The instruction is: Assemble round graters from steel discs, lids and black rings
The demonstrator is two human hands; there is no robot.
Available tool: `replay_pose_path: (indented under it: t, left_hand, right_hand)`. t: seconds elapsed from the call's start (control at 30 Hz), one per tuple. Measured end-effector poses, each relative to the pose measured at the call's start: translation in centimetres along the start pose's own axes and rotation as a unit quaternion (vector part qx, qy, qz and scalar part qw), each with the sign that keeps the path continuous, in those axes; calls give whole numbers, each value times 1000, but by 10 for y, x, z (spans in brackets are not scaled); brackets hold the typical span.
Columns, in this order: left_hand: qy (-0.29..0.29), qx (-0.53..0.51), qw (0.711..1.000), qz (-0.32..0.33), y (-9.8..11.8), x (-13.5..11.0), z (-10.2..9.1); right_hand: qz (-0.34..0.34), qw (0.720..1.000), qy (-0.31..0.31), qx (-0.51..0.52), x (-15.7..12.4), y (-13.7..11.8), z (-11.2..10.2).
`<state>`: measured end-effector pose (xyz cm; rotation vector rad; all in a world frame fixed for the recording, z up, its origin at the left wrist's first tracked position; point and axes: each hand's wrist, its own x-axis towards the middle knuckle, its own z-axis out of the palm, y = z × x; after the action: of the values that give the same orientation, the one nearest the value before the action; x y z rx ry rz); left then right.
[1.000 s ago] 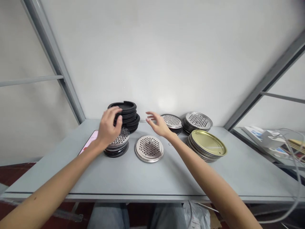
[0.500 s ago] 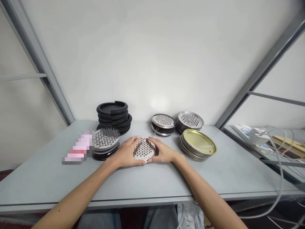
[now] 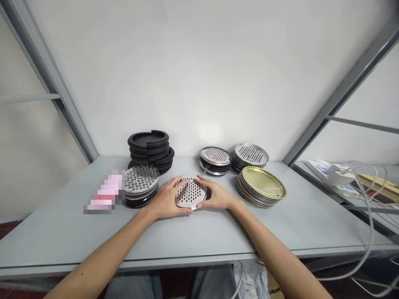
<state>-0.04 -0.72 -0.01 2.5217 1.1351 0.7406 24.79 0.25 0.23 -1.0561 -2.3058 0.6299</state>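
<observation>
A round metal grater plate (image 3: 190, 193) with many dark slots lies in front of me, near the middle of the table. My left hand (image 3: 168, 199) curves round its left side, fingers over the top and thumb at the front edge. On the opposite rim, my right hand (image 3: 216, 195) holds it with fingertips at the back and thumb in front. What lies under the plate is mostly hidden. Close by my left hand, a stack of grater plates with raised teeth (image 3: 141, 179) rests on dark pieces.
Black rings (image 3: 148, 145) are piled at the back left. Behind my hands stand a small bound stack (image 3: 215, 157) and slotted plates (image 3: 251, 154). Gold-coloured lids (image 3: 263, 182) are stacked at the right. A blurred pink item (image 3: 107, 191) lies left. White cables (image 3: 369, 224) hang at far right.
My right hand has shifted slightly on the rim, and more of the plate shows between my hands. The whole view has moved a little; the other stacks stay put.
</observation>
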Motion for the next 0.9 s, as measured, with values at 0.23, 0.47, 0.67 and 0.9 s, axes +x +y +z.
replay_pose_path:
  t: [0.23,0.47,0.67,0.9]
  left_hand:
    - [15,-12,1000,-24,-2,2,6]
    - [62,-46,997,5,0,3,6]
    - [64,-44,997,23,0,2,7]
    - [157,-43,985,50,-6,7,8]
  right_hand:
    - [-102,995,3,-21,2,-12,1]
    - [-121,990,59,-29,2,-5,4]
    - [-155,974,150,-73,2,4,6]
    - [-175,963,189,-81,2,-2,9]
